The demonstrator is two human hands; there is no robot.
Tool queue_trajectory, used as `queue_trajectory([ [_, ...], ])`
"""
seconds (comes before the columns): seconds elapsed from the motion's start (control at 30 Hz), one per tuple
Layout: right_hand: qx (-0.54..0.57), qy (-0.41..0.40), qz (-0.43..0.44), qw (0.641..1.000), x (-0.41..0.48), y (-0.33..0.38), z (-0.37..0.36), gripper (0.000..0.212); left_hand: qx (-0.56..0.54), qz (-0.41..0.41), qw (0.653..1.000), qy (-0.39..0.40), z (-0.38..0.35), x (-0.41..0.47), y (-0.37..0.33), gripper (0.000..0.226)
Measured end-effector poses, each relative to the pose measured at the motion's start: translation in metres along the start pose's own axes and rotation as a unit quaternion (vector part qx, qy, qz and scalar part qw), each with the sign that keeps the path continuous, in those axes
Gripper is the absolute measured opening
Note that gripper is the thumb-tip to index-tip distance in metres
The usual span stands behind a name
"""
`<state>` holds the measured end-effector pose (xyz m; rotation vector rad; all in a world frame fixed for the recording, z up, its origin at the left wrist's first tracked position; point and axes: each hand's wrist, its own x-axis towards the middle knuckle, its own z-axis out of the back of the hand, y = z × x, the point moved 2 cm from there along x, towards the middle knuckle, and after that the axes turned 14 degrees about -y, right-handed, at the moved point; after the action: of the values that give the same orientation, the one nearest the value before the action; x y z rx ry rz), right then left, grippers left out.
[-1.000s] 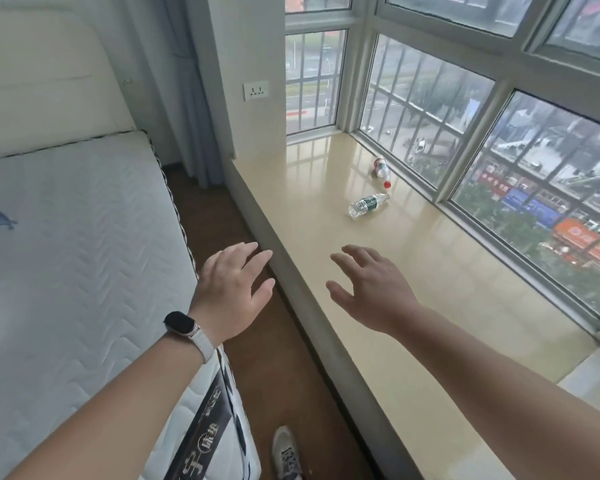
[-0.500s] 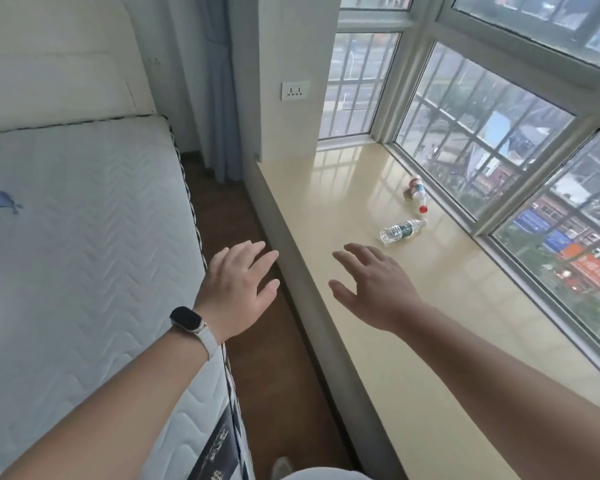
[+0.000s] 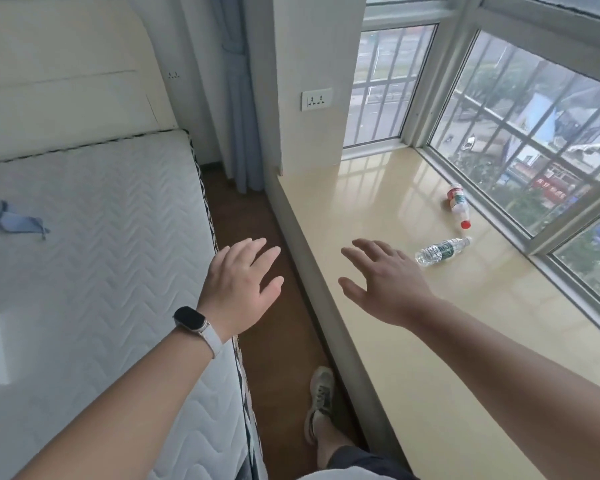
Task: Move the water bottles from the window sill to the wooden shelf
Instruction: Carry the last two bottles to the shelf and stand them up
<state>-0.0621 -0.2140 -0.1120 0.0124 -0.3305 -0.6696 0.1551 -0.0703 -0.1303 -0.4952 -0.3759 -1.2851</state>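
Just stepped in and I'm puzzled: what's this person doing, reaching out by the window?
A person is reaching toward two water bottles lying on their sides on the window sill. Both hands are open and empty: the right hand hovers over the sill close to the clear bottle with the green label, while the left hand is out over the floor beside the mattress. The red-capped bottle lies farther back near the glass. Neither bottle is picked up yet.

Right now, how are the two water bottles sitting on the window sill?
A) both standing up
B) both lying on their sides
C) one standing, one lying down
B: the red-capped bottle and the green-label bottle both lie flat on the window sill.
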Motion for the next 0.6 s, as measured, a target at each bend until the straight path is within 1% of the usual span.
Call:
queue_trajectory([
  [0.1,0.005,0.011,-0.014,1.000,0.035,-0.027,-0.018,0.060,0.007,-0.001,1.000,0.013,-0.029,0.039,0.010,0.050],
  [0.3,0.008,0.013,-0.049,0.999,0.106,-0.098,-0.032,0.063,0.013,-0.027,0.997,0.071,-0.084,0.142,0.005,0.050],
  [0.47,0.007,-0.010,-0.074,0.997,0.154,-0.159,-0.032,0.060,0.011,-0.063,0.996,0.070,-0.121,0.226,-0.016,0.049],
  [0.6,0.014,-0.009,-0.098,0.995,0.173,-0.194,-0.041,0.060,0.010,-0.094,0.993,0.065,-0.144,0.272,-0.039,0.049],
])
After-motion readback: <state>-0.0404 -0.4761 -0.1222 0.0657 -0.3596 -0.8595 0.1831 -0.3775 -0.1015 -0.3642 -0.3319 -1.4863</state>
